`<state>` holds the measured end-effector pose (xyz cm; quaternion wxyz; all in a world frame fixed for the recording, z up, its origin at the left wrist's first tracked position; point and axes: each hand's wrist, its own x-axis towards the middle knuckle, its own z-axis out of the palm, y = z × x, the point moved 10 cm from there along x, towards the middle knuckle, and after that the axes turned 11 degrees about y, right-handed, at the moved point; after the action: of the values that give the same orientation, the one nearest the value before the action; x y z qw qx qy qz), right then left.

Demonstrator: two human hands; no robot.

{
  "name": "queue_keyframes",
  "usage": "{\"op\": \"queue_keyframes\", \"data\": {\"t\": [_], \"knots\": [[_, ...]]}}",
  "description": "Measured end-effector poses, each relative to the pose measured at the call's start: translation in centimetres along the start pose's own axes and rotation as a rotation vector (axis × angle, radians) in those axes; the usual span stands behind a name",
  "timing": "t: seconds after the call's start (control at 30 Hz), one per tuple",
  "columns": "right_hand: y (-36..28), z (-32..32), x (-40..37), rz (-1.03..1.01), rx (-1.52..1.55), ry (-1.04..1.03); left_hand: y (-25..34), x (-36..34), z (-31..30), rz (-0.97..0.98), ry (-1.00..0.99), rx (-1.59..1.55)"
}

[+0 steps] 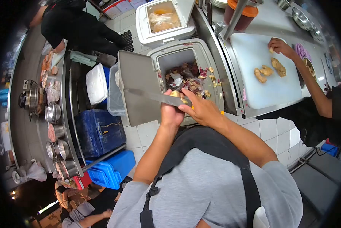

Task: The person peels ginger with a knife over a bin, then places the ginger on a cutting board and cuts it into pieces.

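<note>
Left hand (170, 114): fingers (169, 105) curled tight round a ginger (175, 94) knob, thumb side up, pressing it against the blade so the edge can bite.
Right hand (205, 111): fingers (187, 104) closed on the knife (151, 96) close to the blade, probably choked up for control in fine paring; handle mostly hidden under the palm, only a bit of orange showing.
Knife: lying almost level, tip pointing away to the left, edge meeting the ginger just above the left thumb.
Ginger: held in the air between both hands, directly over the bin (171, 60), not resting on anything.
Bin: standing on the floor just beside the counter; kept right under the work, likely so that scraps drop straight in.
Lid (134, 83): swung open to the left, out of the way of the falling skin.
Peelings (185, 78): heaped inside, a few scattered on the rim.
Board (261, 91): white, on the steel counter to the right, well apart from the bin.
Pieces (267, 70): several pale ginger lumps lying together on the board, kept away from the waste.
Other hand (280, 45): a co-worker's, resting at the board's far edge near those pieces.
White bin (144, 22): behind the grey one, open, bags inside.
Crates (100, 131): blue, stacked on the floor to the left.
</note>
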<state>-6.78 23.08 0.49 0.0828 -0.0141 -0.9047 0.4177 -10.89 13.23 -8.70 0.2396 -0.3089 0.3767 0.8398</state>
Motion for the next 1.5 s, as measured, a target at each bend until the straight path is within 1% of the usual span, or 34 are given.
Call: {"op": "queue_keyframes", "data": {"t": [0.03, 0.07, 0.1, 0.17, 0.27, 0.4, 0.47, 0.5, 0.53, 0.57, 0.6, 0.63, 0.7, 0.77, 0.83, 0.9, 1.0, 1.07, 1.13, 1.23, 1.27, 1.4, 1.43, 1.47, 1.5], "knots": [[0.2, 0.3, -0.5, -0.01, 0.02, -0.005, 0.6, 0.2, 0.1, -0.03, -0.021, -0.07], [0.1, 0.2, -0.8, -0.077, 0.011, 0.068, 1.1, 0.4, 0.0, -0.021, -0.015, -0.072], [0.0, 0.1, -0.8, -0.079, 0.02, 0.065, 1.5, 0.5, -0.1, -0.035, -0.009, -0.099], [0.8, 0.5, -0.8, -0.007, -0.116, -0.032, 1.8, 0.5, 0.0, -0.068, -0.006, -0.15], [0.4, 0.0, -0.8, -0.037, -0.089, 0.012, 1.5, 0.3, 0.2, -0.089, 0.001, -0.147], [0.2, -0.4, -0.8, -0.045, -0.098, 0.011, 1.0, 0.3, 0.1, -0.106, 0.002, -0.136], [0.3, -0.2, -0.9, 0.009, -0.119, -0.064, 1.1, 0.6, 0.1, -0.121, 0.012, -0.151], [0.6, 0.0, -1.1, 0.009, -0.12, -0.068, 1.0, 0.9, -0.2, -0.138, 0.023, -0.165], [0.6, -0.1, -1.1, -0.03, -0.11, -0.021, 1.0, 1.0, -0.5, -0.137, 0.024, -0.167], [0.4, -0.3, -1.1, -0.068, -0.1, 0.028, 1.1, 0.9, -0.3, -0.121, -0.041, -0.114], [0.4, -0.2, -0.9, -0.066, -0.101, 0.027, 1.1, 0.6, 0.4, -0.107, -0.106, -0.06], [0.5, -0.1, -0.6, -0.049, -0.077, 0.025, 0.6, 0.5, 0.6, -0.114, -0.107, -0.06], [0.5, 0.0, 0.0, -0.023, -0.059, 0.027, 0.1, 0.6, -0.2, -0.017, 0.039, -0.039], [0.7, 0.5, 0.9, 0.048, -0.046, -0.031, -0.1, 0.5, -0.4, 0.006, 0.021, 0.0], [0.4, 0.4, 0.9, 0.044, -0.032, -0.027, 0.3, 0.3, -0.3, 0.031, -0.009, 0.017], [0.4, 0.8, 0.1, 0.059, -0.064, -0.119, 1.3, 0.7, -0.3, 0.034, 0.001, -0.012], [0.2, 0.4, -0.6, 0.013, -0.031, -0.073, 2.6, 1.3, -0.7, 0.031, 0.004, -0.045], [0.5, 0.6, -0.5, 0.042, -0.041, -0.103, 2.2, 1.7, -1.0, 0.017, -0.007, -0.041], [0.8, 0.6, -0.3, 0.081, -0.064, -0.131, 1.7, 1.2, -1.3, 0.109, 0.086, 0.011], [0.4, 1.1, 0.9, 0.087, -0.033, -0.117, -0.1, 0.3, -0.6, 0.108, 0.049, 0.016], [0.6, 1.4, 1.1, 0.092, -0.013, -0.111, -0.8, 0.6, -0.5, 0.08, -0.009, 0.051], [0.6, 1.4, 1.3, 0.121, 0.05, -0.133, -1.2, -0.4, -0.6, 0.08, 0.026, 0.064], [0.9, 1.6, 1.4, 0.126, 0.05, -0.135, -1.6, -0.5, -1.1, 0.065, 0.017, 0.165], [2.0, 1.8, 1.8, 0.189, 0.102, -0.113, -2.2, -0.5, -1.5, 0.049, 0.006, 0.268], [3.1, 1.9, 2.2, 0.249, 0.155, -0.088, -2.0, -1.0, -1.0, 0.046, 0.005, 0.271]]}}
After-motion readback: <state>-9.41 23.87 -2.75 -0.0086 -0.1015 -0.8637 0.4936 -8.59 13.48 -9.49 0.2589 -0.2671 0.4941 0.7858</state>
